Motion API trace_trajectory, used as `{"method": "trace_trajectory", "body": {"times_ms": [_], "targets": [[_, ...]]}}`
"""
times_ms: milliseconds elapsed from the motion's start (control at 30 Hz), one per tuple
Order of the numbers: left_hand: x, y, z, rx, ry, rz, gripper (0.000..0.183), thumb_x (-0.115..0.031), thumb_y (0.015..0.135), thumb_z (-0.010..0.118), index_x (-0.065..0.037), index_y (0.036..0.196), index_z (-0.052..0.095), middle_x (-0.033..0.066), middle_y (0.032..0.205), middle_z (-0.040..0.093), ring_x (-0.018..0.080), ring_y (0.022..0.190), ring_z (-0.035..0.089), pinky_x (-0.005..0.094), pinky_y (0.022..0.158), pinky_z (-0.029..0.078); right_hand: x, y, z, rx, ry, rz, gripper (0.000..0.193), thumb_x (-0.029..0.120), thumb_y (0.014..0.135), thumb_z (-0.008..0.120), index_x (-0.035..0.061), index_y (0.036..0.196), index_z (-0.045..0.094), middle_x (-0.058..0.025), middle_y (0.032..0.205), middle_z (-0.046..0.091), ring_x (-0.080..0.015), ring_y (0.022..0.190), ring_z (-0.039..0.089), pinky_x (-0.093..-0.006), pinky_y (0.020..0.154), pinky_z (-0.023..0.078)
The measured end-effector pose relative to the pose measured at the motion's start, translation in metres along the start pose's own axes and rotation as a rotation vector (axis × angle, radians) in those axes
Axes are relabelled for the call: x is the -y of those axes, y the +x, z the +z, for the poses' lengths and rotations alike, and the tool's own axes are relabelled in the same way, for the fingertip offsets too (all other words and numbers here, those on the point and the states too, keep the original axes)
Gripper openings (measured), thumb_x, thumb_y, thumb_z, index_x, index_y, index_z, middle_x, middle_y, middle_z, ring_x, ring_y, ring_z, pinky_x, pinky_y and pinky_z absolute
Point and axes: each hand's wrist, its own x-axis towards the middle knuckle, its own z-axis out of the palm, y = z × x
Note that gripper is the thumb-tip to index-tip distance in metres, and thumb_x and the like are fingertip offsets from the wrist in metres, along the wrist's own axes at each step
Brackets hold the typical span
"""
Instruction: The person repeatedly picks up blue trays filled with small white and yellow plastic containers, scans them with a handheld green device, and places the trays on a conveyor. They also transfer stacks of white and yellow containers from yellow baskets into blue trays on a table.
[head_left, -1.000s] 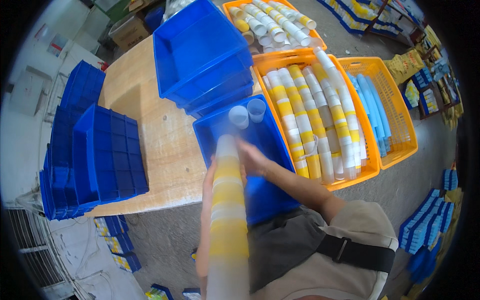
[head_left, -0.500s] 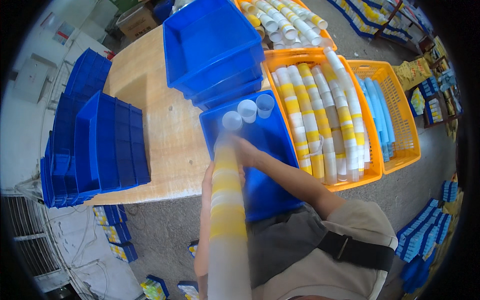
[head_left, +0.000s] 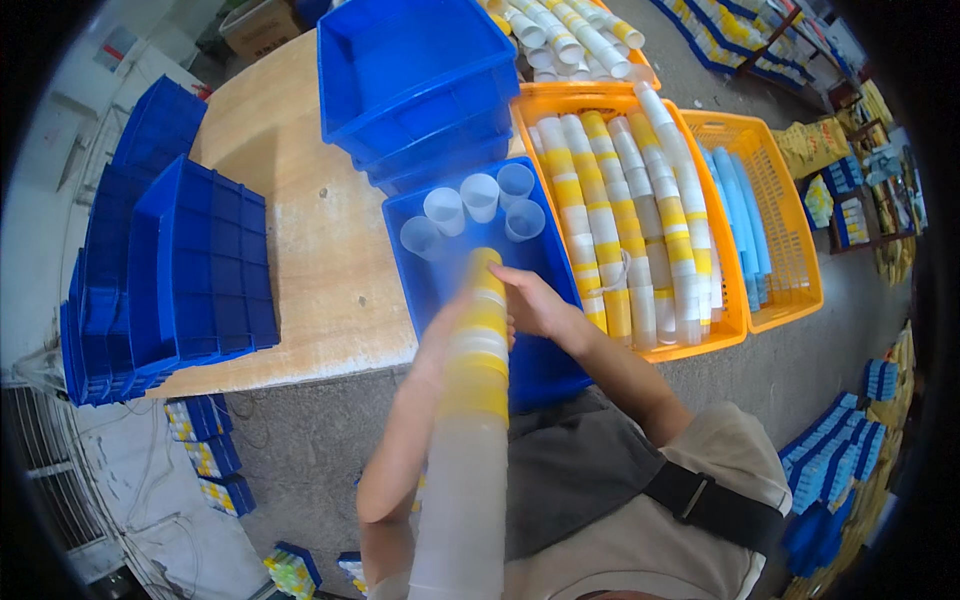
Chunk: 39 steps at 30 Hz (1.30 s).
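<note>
Though ridged, a tubular cup stack in left hand's and right hand's grip.

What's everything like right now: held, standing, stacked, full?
Long cup stack, nested, held
Left hand, wrapped around the stack, blurred
Right hand, at the stack's far end, grip unclear
Five loose cups, standing upright
Blue tray, holding those cups
Blue bins at left, stacked
Middle orange crate, packed with cup stacks
Right orange crate, partly filled

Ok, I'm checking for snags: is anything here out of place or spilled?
One cup stack in the middle orange crate juts over its far rim, while those beside it end inside. No spill shows in the nearest blue bin.
</note>
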Motion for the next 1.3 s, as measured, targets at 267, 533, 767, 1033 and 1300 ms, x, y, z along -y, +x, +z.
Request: {"method": "trace_trajectory", "body": {"times_ms": [267,533,767,1033,1300], "targets": [[0.017,-0.023,-0.017,-0.027,-0.202,0.092,0.048,-0.045,0.097,0.053,0.000,0.115,0.057,0.0188,0.087,0.067,0.0272,0.071,0.068,0.0376,0.061,0.058,-0.017,0.015,0.016,-0.193,0.132,0.064,0.060,0.054,0.098,0.048,0.0035,0.129,0.045,-0.0169,0.120,0.056,-0.0298,0.112,0.055,-0.0433,0.102,0.042],[0.027,-0.048,-0.024,-0.038,-0.244,0.212,0.050,-0.045,0.099,0.049,0.000,0.119,0.056,0.0207,0.092,0.066,0.0274,0.075,0.067,0.0357,0.063,0.057,-0.020,0.017,0.051,-0.237,0.121,-0.003,0.044,0.039,0.101,0.048,0.0049,0.128,0.053,-0.0114,0.121,0.059,-0.0255,0.112,0.054,-0.0405,0.100,0.042],[0.042,-0.083,-0.033,0.083,-0.472,0.148,0.065,-0.050,0.099,0.046,0.003,0.136,0.040,0.0225,0.112,0.056,0.0272,0.092,0.063,0.0352,0.072,0.060,-0.052,0.018,0.059,-0.203,0.005,-0.003,0.057,0.046,0.099,0.053,0.0051,0.136,0.039,-0.0149,0.129,0.051,-0.0286,0.121,0.050,-0.0429,0.108,0.036],[0.030,-0.061,-0.030,-0.056,0.005,-0.140,0.053,-0.043,0.101,0.045,0.001,0.130,0.050,0.0204,0.100,0.066,0.0272,0.082,0.068,0.0359,0.071,0.057,-0.038,-0.010,0.011,-0.301,-0.412,-0.409,0.044,0.042,0.101,0.048,0.0068,0.125,0.055,-0.0099,0.119,0.062,-0.0235,0.113,0.057,-0.0410,0.102,0.042],[0.023,-0.049,-0.024,0.086,-0.025,-0.028,0.064,-0.050,0.101,0.043,0.006,0.132,0.046,0.0239,0.102,0.062,0.0291,0.083,0.066,0.0383,0.070,0.059,-0.039,-0.032,0.035,-0.115,0.169,-0.086,0.044,0.049,0.100,0.046,0.0106,0.116,0.061,-0.0067,0.114,0.066,-0.0205,0.104,0.061,-0.0357,0.093,0.047]]}}
